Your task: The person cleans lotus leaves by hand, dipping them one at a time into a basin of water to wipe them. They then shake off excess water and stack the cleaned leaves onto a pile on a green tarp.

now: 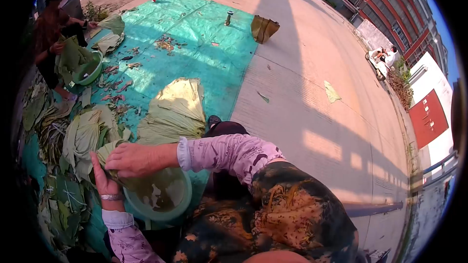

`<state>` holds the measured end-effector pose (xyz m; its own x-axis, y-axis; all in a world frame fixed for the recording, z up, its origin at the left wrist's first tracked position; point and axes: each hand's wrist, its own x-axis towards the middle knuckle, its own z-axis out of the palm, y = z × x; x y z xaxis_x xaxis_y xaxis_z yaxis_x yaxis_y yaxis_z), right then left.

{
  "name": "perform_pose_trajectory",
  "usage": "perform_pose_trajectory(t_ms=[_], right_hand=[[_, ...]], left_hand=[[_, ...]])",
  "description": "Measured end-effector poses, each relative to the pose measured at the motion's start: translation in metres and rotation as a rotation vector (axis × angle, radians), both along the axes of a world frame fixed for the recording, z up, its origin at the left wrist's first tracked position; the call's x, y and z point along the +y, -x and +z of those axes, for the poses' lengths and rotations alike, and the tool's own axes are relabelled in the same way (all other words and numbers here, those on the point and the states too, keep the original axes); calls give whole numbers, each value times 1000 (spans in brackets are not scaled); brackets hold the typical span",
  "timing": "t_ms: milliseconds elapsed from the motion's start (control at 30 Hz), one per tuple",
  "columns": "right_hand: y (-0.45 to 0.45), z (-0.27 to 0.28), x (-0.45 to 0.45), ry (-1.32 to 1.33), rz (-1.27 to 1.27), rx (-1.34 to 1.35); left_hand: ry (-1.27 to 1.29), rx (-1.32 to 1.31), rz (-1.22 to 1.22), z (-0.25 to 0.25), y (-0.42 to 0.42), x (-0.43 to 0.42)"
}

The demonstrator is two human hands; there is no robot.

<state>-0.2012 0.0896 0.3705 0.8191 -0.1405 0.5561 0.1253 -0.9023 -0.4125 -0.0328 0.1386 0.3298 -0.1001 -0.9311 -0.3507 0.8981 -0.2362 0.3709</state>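
Note:
My right hand (136, 159) is closed, its fingers curled over a pale green, dried-looking lotus leaf (106, 150). Below and left of it, my left hand (105, 183), with a bracelet at the wrist, grips the same leaf from the other side, one digit pointing up. Part of the leaf is hidden behind my hands. Right beneath them stands a light green basin (187, 192) of brownish water. A large fan-shaped lotus leaf (175, 109) lies spread just beyond the basin. Left of my hands sits a pile of folded leaves (80, 134).
Bundles of tied leaves (66, 197) lie at lower left. On the green tarpaulin (204, 44) are leaf scraps (168, 44), a bottle-like object (228, 18) and a brown bag (263, 29). Another person (51, 34) handles leaves over a green basin (92, 70).

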Motion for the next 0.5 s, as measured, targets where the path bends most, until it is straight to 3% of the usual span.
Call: perform_pose_trajectory(t_ms=[200, 333, 400, 467, 500], right_hand=[[12, 11, -4, -350, -284, -63], [14, -3, -14, -327, -360, -95], [15, -6, -25, -404, -397, -74], [13, -15, -53, -533, -471, -213], [17, -22, -70, -642, -479, -153]], left_hand=[[71, -19, -38, -7, 10, 0], [25, -79, 26, -4, 20, 3], [133, -75, -127, -23, 10, -3], [9, -261, -89, -19, 0, -1], [-18, -293, -39, -16, -4, -1]])
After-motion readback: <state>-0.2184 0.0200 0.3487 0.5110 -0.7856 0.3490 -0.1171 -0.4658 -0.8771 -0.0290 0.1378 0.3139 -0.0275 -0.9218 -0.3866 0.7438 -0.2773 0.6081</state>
